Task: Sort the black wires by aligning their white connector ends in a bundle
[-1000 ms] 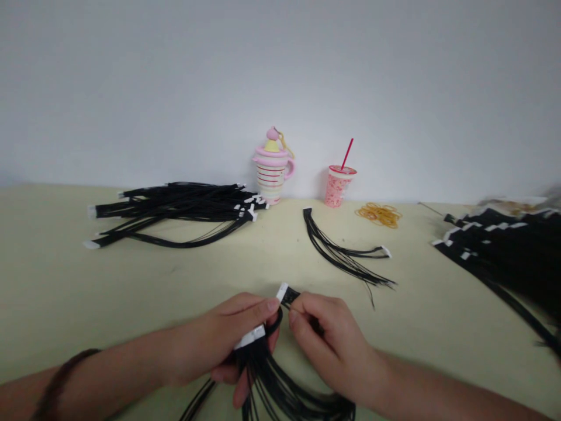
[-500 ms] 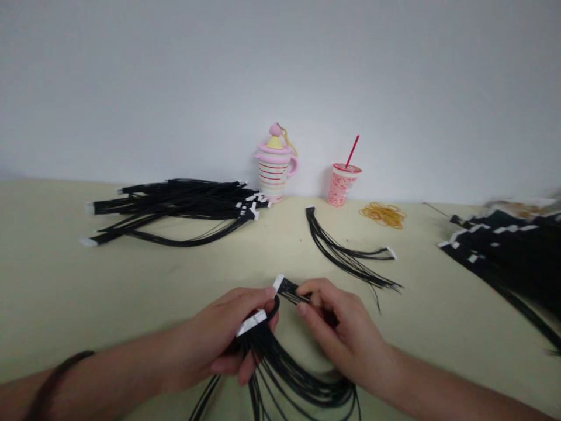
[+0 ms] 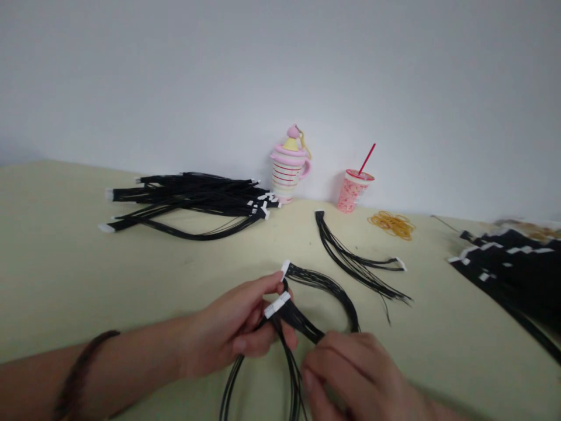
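Note:
A black wire harness point(image 3: 326, 283) with white connectors loops between my hands near the front of the table. My left hand point(image 3: 245, 321) is closed around its connector end, pinching close to the upper white connector point(image 3: 285, 269). A second white connector point(image 3: 277, 305) lies across the fingers of that hand, with black wires running from it. My right hand point(image 3: 355, 374) is wrapped round the black wires a little below this connector. Its fingertips are partly hidden behind the knuckles. More thin wires hang down between the two hands.
Bundled black harnesses point(image 3: 188, 199) lie at the back left. A striped pitcher point(image 3: 287, 172) and a pink cup point(image 3: 353, 190) with a red straw stand by the wall. Loose harness wires point(image 3: 346, 257), yellow rubber bands point(image 3: 392, 225) and a dark harness pile point(image 3: 517, 269) are to the right.
My right hand has moved down from the upper connector's wires to those of the lower connector. The upper wires now arc freely to the right. The view has shifted slightly.

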Demonstrator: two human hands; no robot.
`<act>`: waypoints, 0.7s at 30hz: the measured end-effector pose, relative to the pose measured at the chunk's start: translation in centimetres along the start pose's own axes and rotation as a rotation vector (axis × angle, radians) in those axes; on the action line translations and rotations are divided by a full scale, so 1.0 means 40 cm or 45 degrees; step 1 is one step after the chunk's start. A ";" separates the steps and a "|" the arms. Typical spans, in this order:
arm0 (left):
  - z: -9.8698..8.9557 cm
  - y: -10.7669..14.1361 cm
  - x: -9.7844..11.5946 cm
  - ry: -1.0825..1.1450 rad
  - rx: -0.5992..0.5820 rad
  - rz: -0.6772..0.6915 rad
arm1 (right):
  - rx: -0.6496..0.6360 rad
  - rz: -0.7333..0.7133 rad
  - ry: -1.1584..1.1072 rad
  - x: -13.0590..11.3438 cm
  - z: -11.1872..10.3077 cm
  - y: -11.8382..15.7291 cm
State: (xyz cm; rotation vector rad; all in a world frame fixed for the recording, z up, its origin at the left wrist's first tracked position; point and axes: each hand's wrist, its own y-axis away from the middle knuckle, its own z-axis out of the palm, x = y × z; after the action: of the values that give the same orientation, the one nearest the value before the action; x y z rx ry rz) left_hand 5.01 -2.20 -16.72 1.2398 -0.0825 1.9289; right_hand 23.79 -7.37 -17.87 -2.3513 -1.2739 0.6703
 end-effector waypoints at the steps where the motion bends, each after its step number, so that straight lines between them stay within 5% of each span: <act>1: 0.004 0.003 0.004 -0.034 0.006 0.015 | -0.053 0.056 -0.043 0.009 0.002 -0.004; 5: 0.010 0.010 0.008 -0.136 0.041 0.093 | -0.131 0.232 -0.333 0.034 0.004 -0.017; 11: -0.004 0.003 -0.010 -0.054 0.035 0.104 | 0.009 0.414 -0.666 0.039 0.025 -0.005; 21: -0.003 -0.001 -0.024 -0.078 0.075 0.190 | 0.008 0.407 -0.462 0.039 0.014 0.000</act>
State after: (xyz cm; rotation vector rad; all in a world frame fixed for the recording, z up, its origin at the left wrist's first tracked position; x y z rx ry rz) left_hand 5.12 -2.71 -17.56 1.3655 -0.1550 2.0339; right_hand 24.20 -5.98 -18.67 -2.5327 -1.0283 1.2455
